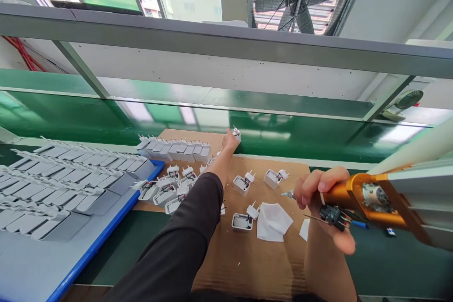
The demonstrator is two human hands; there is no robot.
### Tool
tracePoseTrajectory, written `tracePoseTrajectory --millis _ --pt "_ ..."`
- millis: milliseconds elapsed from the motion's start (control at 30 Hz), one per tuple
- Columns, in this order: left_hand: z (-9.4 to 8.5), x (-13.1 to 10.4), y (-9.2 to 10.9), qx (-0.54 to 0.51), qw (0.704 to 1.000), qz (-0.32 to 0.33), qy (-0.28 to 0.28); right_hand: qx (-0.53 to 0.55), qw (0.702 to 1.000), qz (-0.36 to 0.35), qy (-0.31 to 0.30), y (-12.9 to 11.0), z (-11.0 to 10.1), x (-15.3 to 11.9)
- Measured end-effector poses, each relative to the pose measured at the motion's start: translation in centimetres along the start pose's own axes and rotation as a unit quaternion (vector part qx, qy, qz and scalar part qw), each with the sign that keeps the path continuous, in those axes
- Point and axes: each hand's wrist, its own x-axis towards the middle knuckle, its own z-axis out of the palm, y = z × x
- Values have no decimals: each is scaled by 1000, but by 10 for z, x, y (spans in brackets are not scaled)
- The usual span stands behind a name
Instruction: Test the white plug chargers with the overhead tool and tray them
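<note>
My left hand point(230, 142) reaches to the far edge of the brown board, fingers closed around a white plug adapter point(236, 134) with its pins up; the hand partly covers it. My right hand point(323, 191) grips an orange dispensing tool point(347, 193) with a thin, pale-blue-tipped nozzle pointing left. A black switch with wires sits on the tool's side. Between the hands stand open white adapter housings point(242, 222), each with a plug piece beside or on it and wires inside. More open adapters point(170, 188) lie clustered left of my left forearm.
At the left, a blue-rimmed tray point(102, 240) bears rows of white adapters. Another adapter row point(177, 149) stands at the board's back. White paper point(274, 222) lies on the brown board point(262, 264). A grey shelf beam point(226, 42) crosses above the green bench.
</note>
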Motion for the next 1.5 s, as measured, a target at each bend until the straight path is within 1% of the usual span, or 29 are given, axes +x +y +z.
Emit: tracePoseTrajectory --millis 233,367,467,567,633,700,767,800,833,867,933,967,1033,1067,1133,1200,1300,1400,1500 --pt "0 -2 -2 -17 1000 1 -1 -14 1000 19 18 -4 4 -1" --pt "0 -3 -3 -12 1000 4 -19 -17 1000 6 9 -2 1 -1" --pt "-5 -5 0 -6 999 13 -36 -2 1000 -5 4 2 -2 0" --pt "-22 -7 8 -6 998 41 -36 19 999 -23 -26 4 -5 2" --pt "-43 -10 17 -12 997 74 -25 20 999 -13 -36 4 -6 2" --pt "-69 -19 25 -19 993 112 -15 22 999 -2 -33 3 -6 2" --pt "-98 -42 25 -26 987 156 -10 27 999 4 -32 2 -6 1" --pt "-112 -60 21 -33 982 186 -11 30 999 4 -27 2 -6 1" --pt "-124 -83 13 -52 970 238 -10 31 999 1 -21 2 -6 1" --pt "-133 -110 1 -72 960 271 -15 31 999 -1 -21 1 -6 1" --pt "-142 -170 -31 -97 947 302 -57 21 999 -8 -34 1 -8 3" --pt "-141 -200 -50 -99 938 325 -72 14 999 -10 -39 1 -9 4" --pt "-130 -252 -89 -103 911 381 -115 3 999 -15 -44 1 -11 6" --pt "-121 -272 -107 -109 900 396 -145 3 999 -20 -46 1 -11 8" --pt "-99 -297 -137 -131 895 383 -188 13 998 -37 -50 1 -9 12" --pt "-75 -306 -155 -152 897 362 -201 29 996 -58 -57 2 -4 15" --pt "-47 -303 -166 -170 905 342 -186 48 994 -83 -53 0 6 16" --pt "-32 -298 -166 -170 908 333 -191 55 993 -83 -63 -6 14 14" --pt "-26 -297 -163 -167 910 326 -194 53 993 -70 -73 -12 19 11"
